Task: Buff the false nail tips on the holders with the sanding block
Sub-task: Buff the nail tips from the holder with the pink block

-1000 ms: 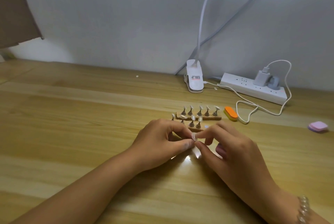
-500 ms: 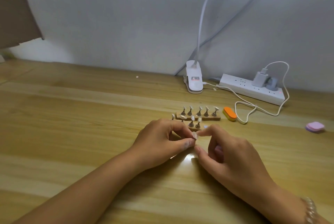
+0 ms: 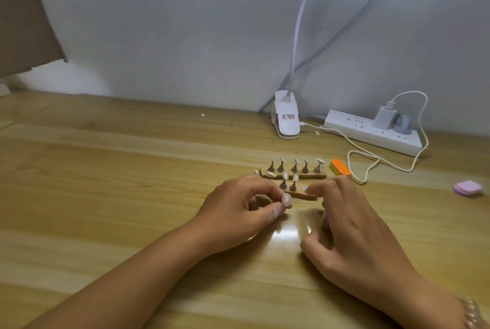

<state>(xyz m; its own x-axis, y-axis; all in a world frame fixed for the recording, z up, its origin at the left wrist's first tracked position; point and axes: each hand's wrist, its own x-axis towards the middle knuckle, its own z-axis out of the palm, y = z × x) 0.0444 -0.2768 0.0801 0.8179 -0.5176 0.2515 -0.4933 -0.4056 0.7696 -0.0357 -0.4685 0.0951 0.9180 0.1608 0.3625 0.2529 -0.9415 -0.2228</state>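
Head view of a wooden table [image 3: 111, 196] against a pale wall [image 3: 185, 23]. The left hand [image 3: 246, 209] pinches one clear false nail tip [image 3: 287, 200] between thumb and forefinger, just above the table and near the front of the holders; its other fingers curl under the palm. The right hand [image 3: 352, 230] lies just beside it, apart from the tip, forefinger reaching toward the front holder strip [image 3: 305, 196] and the rest curled inward. Whether they enclose anything cannot be told, and a small pale spot at the fingertip is too blurred to identify. The front strip shows two stands bearing tips; both its ends are hidden behind the hands. The rear holder strip [image 3: 294, 176] carries five upright stands, each capped with a tip, and two loose tips [image 3: 271, 174] lie at its left end. The orange sanding block [image 3: 340, 166] rests untouched just right of the rear strip. Farther off are a pink block [image 3: 468, 188], a white clip lamp [image 3: 286, 121] whose neck runs out of frame, and a power strip [image 3: 371, 135] with a charger [image 3: 383, 117] and looping cable [image 3: 371, 164]. A bracelet [image 3: 469, 312] on the right wrist is cut off by the frame edge.
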